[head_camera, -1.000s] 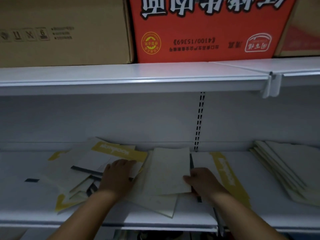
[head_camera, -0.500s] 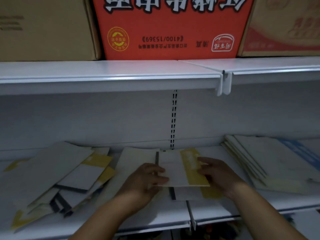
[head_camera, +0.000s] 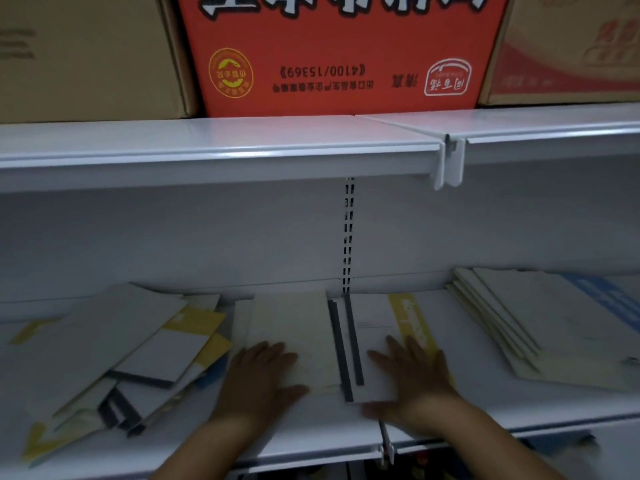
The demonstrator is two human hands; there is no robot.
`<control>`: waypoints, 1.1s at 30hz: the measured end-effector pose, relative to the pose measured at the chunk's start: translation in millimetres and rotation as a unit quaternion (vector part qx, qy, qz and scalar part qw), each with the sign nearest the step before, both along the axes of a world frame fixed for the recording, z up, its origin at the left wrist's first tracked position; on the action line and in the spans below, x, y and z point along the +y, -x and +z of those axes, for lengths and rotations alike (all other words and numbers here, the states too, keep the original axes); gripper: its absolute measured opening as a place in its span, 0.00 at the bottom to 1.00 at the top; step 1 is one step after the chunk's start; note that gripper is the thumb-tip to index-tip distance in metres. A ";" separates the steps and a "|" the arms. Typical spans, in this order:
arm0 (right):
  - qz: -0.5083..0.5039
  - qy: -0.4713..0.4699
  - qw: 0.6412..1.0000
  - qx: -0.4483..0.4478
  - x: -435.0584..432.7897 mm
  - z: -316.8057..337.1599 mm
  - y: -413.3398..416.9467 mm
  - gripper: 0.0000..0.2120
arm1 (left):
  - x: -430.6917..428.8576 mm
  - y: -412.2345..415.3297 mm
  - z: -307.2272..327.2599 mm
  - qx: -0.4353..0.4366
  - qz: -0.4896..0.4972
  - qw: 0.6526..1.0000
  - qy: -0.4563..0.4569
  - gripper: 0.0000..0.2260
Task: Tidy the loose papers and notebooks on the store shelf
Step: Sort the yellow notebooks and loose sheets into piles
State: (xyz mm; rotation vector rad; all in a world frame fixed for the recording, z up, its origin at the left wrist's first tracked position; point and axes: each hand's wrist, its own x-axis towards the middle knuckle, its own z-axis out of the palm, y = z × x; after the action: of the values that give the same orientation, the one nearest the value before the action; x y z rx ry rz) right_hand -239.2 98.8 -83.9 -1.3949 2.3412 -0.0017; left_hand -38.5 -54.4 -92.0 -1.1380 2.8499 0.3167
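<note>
Left hand: the left hand (head_camera: pixel 261 374) lies flat, palm down, fingers spread, on the near left part of the cream notebook (head_camera: pixel 294 337); it pinches nothing.
Right hand: the right hand (head_camera: pixel 412 377) lies flat, fingers spread, on the near end of the yellow-striped notebook (head_camera: pixel 377 337); thumb at its near edge.
Key relation: the two notebooks lie side by side on the lower shelf (head_camera: pixel 311 434), dark spines just beside each other between the hands, long axes running near to far.
Nearer hand: each hand covers its own book; judged equal reach.
Left pile: scattered notebooks (head_camera: pixel 138 351) lie skewed, left of the left hand, still untidy.
Right stack: the fanned stack (head_camera: pixel 540 323) sits right, apart from the right hand.
Far: shelf back wall (head_camera: pixel 173 237).
</note>
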 end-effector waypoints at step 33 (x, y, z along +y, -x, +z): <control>-0.115 0.281 0.803 -0.514 -145.7 50.3 -166.7 0.04 | -58.6 -149.8 85.5 0.472 0.367 0.752 -0.280 0.13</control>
State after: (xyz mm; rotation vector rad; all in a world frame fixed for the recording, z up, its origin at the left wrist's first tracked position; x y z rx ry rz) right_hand -72.5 -47.0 -33.6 -0.8936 1.5434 -1.2753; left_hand 111.3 -112.9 -6.5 -2.2998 2.2347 2.1377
